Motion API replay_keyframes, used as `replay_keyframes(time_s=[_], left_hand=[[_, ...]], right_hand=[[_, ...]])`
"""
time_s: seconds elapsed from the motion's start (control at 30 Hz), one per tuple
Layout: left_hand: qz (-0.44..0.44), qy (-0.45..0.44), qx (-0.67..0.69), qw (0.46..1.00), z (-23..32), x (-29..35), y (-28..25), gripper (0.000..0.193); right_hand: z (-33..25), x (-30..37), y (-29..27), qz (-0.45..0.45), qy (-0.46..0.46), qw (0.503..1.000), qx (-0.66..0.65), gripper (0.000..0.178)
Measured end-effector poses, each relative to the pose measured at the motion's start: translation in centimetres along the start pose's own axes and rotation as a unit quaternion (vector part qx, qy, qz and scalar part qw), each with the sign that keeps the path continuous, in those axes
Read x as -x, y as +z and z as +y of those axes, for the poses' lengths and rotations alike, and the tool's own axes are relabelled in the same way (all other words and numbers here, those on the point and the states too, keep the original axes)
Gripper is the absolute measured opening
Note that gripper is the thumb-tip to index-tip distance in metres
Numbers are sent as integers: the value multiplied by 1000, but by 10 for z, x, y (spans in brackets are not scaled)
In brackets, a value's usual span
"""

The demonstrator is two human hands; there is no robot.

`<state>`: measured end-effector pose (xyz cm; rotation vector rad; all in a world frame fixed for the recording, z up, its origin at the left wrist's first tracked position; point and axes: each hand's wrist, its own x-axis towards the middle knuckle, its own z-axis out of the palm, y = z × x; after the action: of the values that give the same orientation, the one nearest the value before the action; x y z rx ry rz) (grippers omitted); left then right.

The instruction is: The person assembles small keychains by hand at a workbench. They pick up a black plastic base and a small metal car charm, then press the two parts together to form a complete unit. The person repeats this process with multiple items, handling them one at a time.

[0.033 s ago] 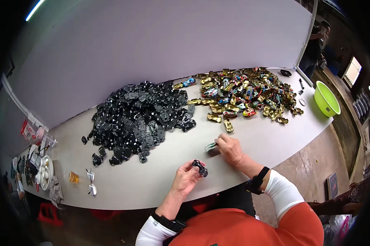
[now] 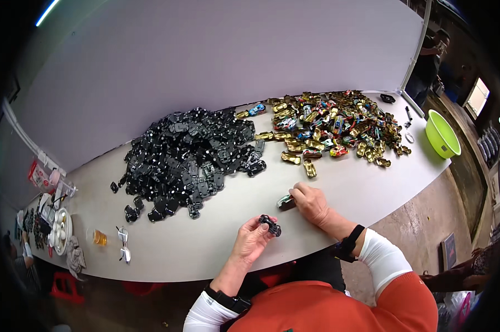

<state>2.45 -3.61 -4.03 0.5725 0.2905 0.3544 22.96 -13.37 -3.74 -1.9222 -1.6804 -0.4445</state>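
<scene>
The right hand (image 2: 311, 203) half hides a small toy car (image 2: 285, 201) in its grip; the left hand (image 2: 253, 239) pinches a black chassis (image 2: 271, 225). The pale table (image 2: 338, 188) meets a wall at 12 o'clock.

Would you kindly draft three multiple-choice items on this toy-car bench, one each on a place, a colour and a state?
1. Where is the green bowl?
A. at the table's far right end
B. between the two heaps
C. beside the glasses

2. What colour is the heap of chassis parts?
A. white
B. black
C. red

3. What is the left hand doing?
A. lying flat and bare
B. holding a small black chassis
C. gripping the bowl

Answers: 1 A, the bowl sits past the heap of coloured car bodies at the right end. 2 B, the whole heap is black. 3 B, its fingers are closed on the black piece, while the right hand presses a small car body on the table.
</scene>
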Motion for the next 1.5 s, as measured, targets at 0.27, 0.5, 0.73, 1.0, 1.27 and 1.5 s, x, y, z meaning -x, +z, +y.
replay_keyframes(time_s=[0.27,0.5,0.73,1.0,1.27,1.5], left_hand=[[69,-2,85,994,3,-15,0,24],[131,2,-21,991,10,6,4,18],[77,53,-28,995,18,23,-10,20],[-29,107,32,993,36,42,-7,32],[1,193,-50,980,47,49,0,35],[10,220,-97,971,49,50,10,37]], right_hand=[[-23,-2,-37,-139,-62,988,-29,37],[-10,-4,-25,-101,118,975,-157,32],[-28,-43,-27,-241,225,929,-170,27],[-54,-41,-25,-212,171,914,-302,26],[-119,-42,-58,-137,204,773,-585,15],[-124,-41,-57,-128,152,798,-569,13]])
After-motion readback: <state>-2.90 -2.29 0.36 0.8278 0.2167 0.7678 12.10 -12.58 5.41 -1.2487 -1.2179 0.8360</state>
